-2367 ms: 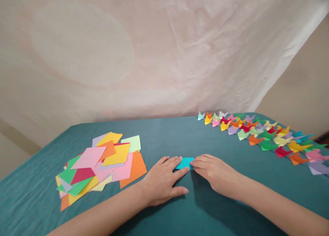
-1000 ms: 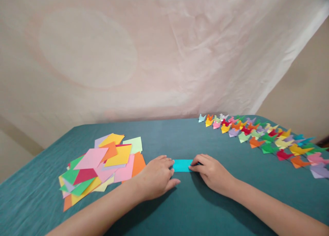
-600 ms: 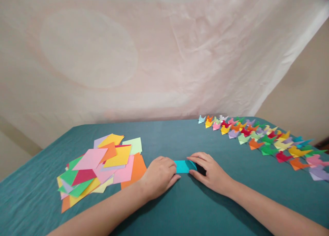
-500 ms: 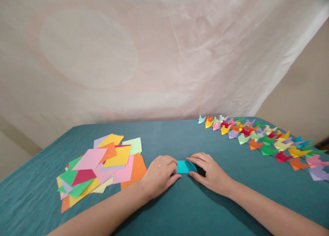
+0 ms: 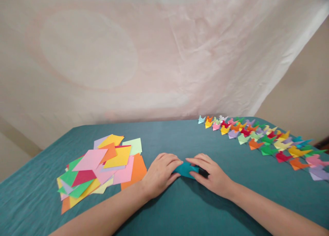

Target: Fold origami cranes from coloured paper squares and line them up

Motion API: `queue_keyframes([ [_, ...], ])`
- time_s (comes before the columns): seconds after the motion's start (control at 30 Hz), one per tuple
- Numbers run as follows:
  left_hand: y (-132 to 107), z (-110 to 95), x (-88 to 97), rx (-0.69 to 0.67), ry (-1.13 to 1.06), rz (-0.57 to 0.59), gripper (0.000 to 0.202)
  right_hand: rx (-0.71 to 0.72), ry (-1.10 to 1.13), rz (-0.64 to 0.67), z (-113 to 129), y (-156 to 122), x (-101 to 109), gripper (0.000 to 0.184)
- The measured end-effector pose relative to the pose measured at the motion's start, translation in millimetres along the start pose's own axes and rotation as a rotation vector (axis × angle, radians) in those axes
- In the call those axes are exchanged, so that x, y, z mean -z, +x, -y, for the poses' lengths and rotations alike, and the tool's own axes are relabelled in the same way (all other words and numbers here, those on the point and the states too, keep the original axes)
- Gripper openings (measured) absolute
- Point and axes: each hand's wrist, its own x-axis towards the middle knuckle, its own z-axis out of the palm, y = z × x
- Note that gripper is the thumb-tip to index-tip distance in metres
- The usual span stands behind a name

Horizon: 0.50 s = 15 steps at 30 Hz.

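A piece of blue paper (image 5: 185,170) is held between both hands, low over the teal cloth at the middle of the table. My left hand (image 5: 162,172) pinches its left end between thumb and fingers. At the other end, my right hand (image 5: 212,174) grips the paper with thumb below and fingers above. The side facing me looks tilted and darker blue. Fingers cover both ends, so the exact fold cannot be made out.
To the left lies a loose pile of coloured paper squares (image 5: 102,169). Rows of small folded paper birds (image 5: 255,144) stand along the right side of the teal-covered table (image 5: 164,212). A pale cloth (image 5: 154,58) hangs behind the far edge.
The blue paper was lying flatter with a bright face up; now it is tilted and looks darker. Both hands keep hold and have shifted only slightly.
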Motion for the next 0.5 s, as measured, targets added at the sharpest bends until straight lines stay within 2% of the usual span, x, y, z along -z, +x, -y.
queue_keyframes([
  [0.17,1.3,-0.9,1.1,-0.069,0.050,-0.041,0.023,0.052,0.049,0.009,5.9,0.8,3.6,0.024],
  [0.5,-0.1,-3.0,0.1,-0.132,0.146,-0.102,0.022,0.027,0.132,0.002,8.7,1.4,5.3,0.028],
])
